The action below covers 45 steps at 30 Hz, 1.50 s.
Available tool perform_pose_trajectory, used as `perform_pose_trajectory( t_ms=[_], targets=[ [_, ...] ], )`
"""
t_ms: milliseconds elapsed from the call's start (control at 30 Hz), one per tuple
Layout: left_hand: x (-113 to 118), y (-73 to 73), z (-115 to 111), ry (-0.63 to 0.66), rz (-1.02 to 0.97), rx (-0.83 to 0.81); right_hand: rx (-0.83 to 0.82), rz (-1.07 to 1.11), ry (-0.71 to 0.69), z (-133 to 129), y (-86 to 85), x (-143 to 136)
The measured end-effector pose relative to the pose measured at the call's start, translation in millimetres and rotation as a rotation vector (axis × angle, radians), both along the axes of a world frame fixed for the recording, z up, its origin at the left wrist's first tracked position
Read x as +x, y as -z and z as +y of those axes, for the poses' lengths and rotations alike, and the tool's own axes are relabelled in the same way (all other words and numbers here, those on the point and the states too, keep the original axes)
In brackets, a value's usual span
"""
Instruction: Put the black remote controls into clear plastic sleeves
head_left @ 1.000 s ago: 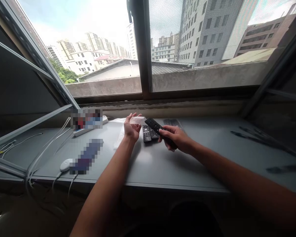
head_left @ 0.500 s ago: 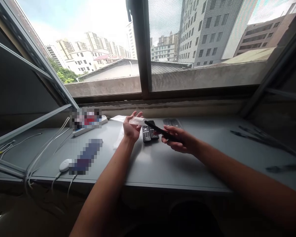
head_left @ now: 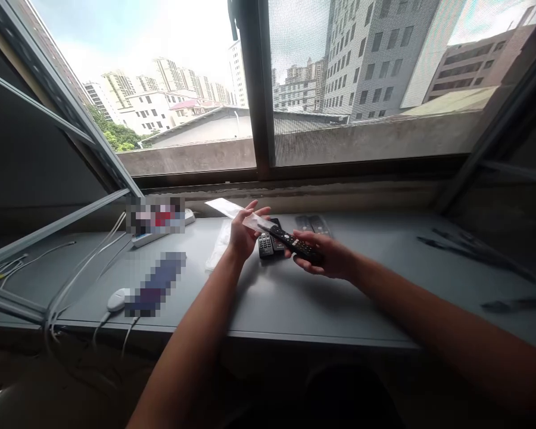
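A black remote control point(head_left: 297, 244) is gripped by its near end in my right hand point(head_left: 324, 255), its buttons facing up. The far tip of that remote meets the mouth of a clear plastic sleeve point(head_left: 223, 207); it looks slightly inside. My left hand point(head_left: 245, 231) is closed around the sleeve, palm up, with some fingers partly extended. Below the held remote, two more black remotes point(head_left: 265, 245) lie side by side on the desk, partly covered by it. More clear plastic sleeves point(head_left: 218, 247) lie flat to the left of my left hand.
Behind my right hand, dark remotes in clear wrapping point(head_left: 312, 224) lie on the grey desk point(head_left: 339, 316). At left are a power strip point(head_left: 163, 229), a blurred-out phone-like item point(head_left: 156, 286), a white round charger point(head_left: 117, 300) and loose cables. Dark cables point(head_left: 477, 253) lie at right.
My right hand has rolled the remote so its buttons show. My left hand has shifted slightly right with the sleeve, which now meets the remote's tip.
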<state>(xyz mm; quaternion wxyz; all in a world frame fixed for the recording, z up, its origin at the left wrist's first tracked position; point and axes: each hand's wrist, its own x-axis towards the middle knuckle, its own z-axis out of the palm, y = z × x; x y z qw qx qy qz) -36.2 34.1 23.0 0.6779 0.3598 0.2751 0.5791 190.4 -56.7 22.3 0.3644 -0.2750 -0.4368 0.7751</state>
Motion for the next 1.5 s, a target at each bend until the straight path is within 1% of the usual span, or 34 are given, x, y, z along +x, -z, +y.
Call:
perform_pose_trajectory(
  t_ms=[100, 200, 267, 333, 400, 533, 633, 733, 833, 933, 1100, 1167, 1200, 1267, 1433, 1500],
  targets=[
    [4, 2.3, -3, 0.075, 0.095, 0.072, 0.063, -0.023, 0.024, 0, 2.8, -2],
    [6, 5.2, -8, 0.173, 0.19, 0.13, 0.108, -0.063, 0.09, -2, 5.0, -6],
    [7, 7.0, -11, 0.236, 0.222, 0.154, 0.132, -0.095, 0.132, -3, 5.7, -9],
    [8, 8.2, -11, 0.266, 0.235, 0.162, 0.162, -0.117, 0.147, -5, 5.9, -12],
    [7, 8.4, -9, 0.252, 0.24, 0.158, 0.188, -0.13, 0.135, -5, 6.4, -14],
    [2, 4.4, -3, 0.15, 0.189, 0.138, 0.177, -0.156, 0.087, -3, 9.3, -12],
    [-2, -1.0, -2, 0.084, 0.129, 0.112, 0.152, -0.188, 0.012, -1, 12.0, -9],
    [-4, -3.5, -2, 0.069, 0.105, 0.088, 0.135, -0.231, -0.071, -1, 14.0, -6],
    [-4, -0.6, -1, 0.086, 0.123, 0.093, 0.147, -0.252, -0.106, -1, 15.9, -6],
    [-2, 3.7, -3, 0.151, 0.18, 0.119, 0.165, -0.229, -0.088, 0, 18.6, -8],
    [-1, 4.6, -13, 0.362, 0.264, 0.152, 0.185, -0.177, 0.006, 3, 22.6, -10],
    [-1, 4.1, -16, 0.413, 0.282, 0.158, 0.198, -0.162, 0.018, 3, 22.5, -10],
    [0, 4.1, -16, 0.419, 0.282, 0.157, 0.203, -0.162, 0.011, 3, 22.0, -11],
    [0, 4.7, -14, 0.389, 0.256, 0.142, 0.204, -0.172, -0.009, 0, 20.3, -11],
    [0, 5.1, -3, 0.172, 0.094, 0.077, 0.157, -0.185, -0.041, -5, 18.6, -17],
    [0, 3.6, -2, 0.141, 0.011, 0.072, 0.141, -0.183, -0.05, -6, 20.5, -20]
  ],
)
